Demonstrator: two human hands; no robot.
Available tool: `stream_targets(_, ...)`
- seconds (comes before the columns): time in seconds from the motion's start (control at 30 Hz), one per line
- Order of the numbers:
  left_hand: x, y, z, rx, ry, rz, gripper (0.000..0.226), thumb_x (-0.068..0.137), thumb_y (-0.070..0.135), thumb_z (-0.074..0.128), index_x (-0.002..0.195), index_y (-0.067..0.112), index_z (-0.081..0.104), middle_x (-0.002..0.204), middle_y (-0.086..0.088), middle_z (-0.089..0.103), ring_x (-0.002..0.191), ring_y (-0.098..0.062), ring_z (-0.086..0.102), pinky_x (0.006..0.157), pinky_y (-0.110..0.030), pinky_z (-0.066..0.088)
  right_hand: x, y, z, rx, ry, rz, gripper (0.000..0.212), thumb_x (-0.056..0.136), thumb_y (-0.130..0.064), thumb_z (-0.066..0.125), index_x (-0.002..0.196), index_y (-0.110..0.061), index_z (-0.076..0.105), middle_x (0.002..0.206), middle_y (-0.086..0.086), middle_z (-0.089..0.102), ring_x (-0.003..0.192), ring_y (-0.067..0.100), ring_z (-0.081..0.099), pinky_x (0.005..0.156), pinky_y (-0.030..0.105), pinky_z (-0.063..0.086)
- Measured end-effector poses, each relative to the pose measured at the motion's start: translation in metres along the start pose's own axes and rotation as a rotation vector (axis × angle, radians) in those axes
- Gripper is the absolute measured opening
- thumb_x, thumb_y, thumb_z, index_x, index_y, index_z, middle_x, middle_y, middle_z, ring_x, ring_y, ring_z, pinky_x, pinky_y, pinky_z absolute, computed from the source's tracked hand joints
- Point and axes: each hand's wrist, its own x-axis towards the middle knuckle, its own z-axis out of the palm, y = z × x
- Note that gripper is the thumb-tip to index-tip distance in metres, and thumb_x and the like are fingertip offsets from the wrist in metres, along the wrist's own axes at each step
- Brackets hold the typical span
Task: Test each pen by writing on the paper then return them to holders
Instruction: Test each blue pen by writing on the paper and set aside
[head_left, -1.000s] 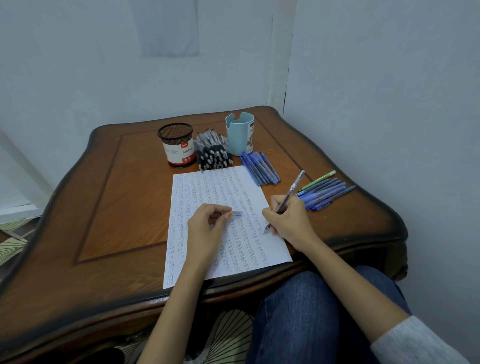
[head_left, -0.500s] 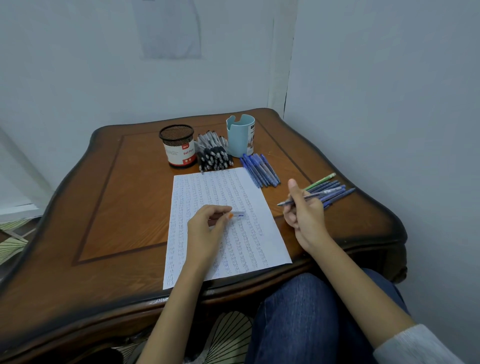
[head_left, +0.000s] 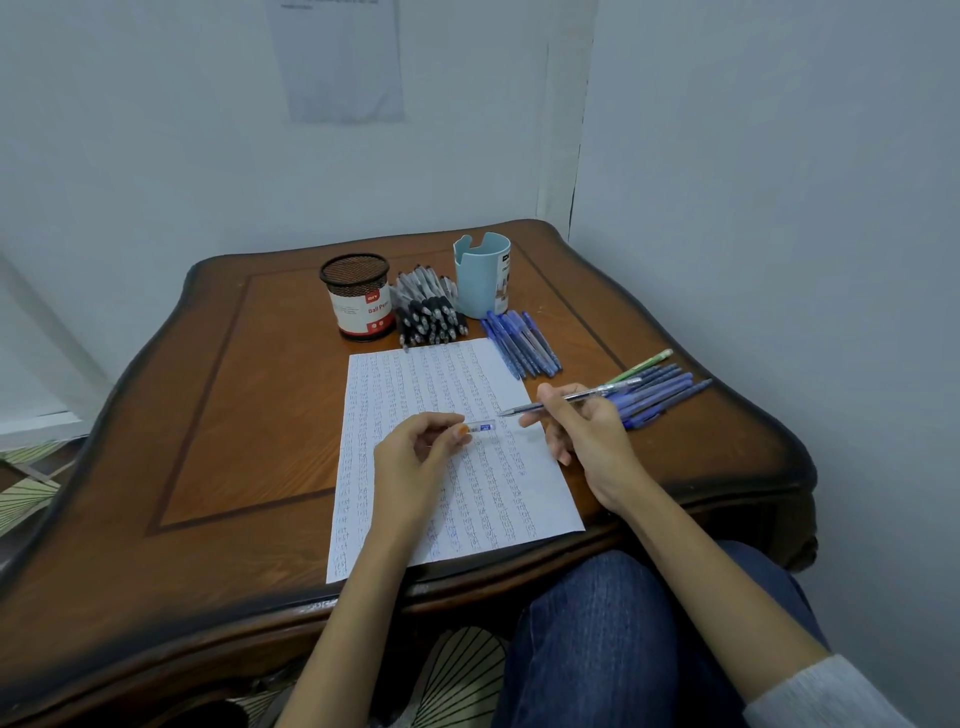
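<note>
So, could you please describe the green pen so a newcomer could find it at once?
Start at the wooden table and go to its right edge, where a fan of blue pens lies. The green pen lies at the far side of that fan, the only green one among the blues.

A sheet of paper (head_left: 457, 452) lay on the table (head_left: 218, 415), near its front edge. Behind the paper stood two holders: a mesh holder (head_left: 358, 296) to the left and a notched cup (head_left: 483, 273) to the right. Between them lay a heap of pens (head_left: 428, 312). In front of the cup, just beside the paper's far right corner, lay a second row of pens (head_left: 522, 343). A third bunch of pens (head_left: 657, 389) lay farther right, near the table's right edge. The left hand (head_left: 415, 457) rested on the paper with a pen cap (head_left: 480, 427) at its fingertips. The right hand (head_left: 587, 436) sat over the paper's right edge, a pen (head_left: 566, 399) lying across it, tip toward the left.
</note>
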Motion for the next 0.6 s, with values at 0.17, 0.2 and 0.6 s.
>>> stream_targets(0.17, -0.0005, 0.0027, 0.0001, -0.024, 0.016, 0.006, 0.01, 0.09, 0.006, 0.064, 0.096, 0.007, 0.071, 0.087, -0.006, 0.073, 0.083, -0.011, 0.07, 0.077, -0.016, 0.053, -0.001, 0.0005, -0.0012, 0.042, 0.03, 0.001, 0.014, 0.094, -0.018, 0.058, 0.083, -0.009, 0.06, 0.072, 0.006, 0.07, 0.042, 0.009, 0.042, 0.038, 0.017, 0.033)
stream_targets(0.2, -0.0008, 0.003, 0.0003, -0.026, 0.017, 0.008, 0.009, 0.09, 0.005, 0.063, 0.096, 0.007, 0.071, 0.086, -0.007, 0.073, 0.083, -0.011, 0.07, 0.076, -0.016, 0.053, -0.001, 0.0009, -0.0014, 0.046, 0.027, 0.001, 0.014, 0.094, -0.017, 0.058, 0.083, -0.009, 0.06, 0.072, 0.006, 0.07, 0.042, 0.009, 0.042, 0.038, 0.017, 0.033)
stream_targets(0.6, -0.003, 0.0077, 0.0002, -0.073, -0.068, 0.002, 0.011, 0.088, 0.003, 0.064, 0.095, 0.009, 0.07, 0.088, -0.004, 0.073, 0.083, -0.012, 0.071, 0.072, -0.016, 0.053, -0.0044, 0.0007, -0.0027, -0.046, -0.136, -0.044, 0.02, 0.093, -0.018, 0.058, 0.096, -0.003, 0.071, 0.088, 0.015, 0.074, 0.042, 0.008, 0.045, 0.039, 0.016, 0.034)
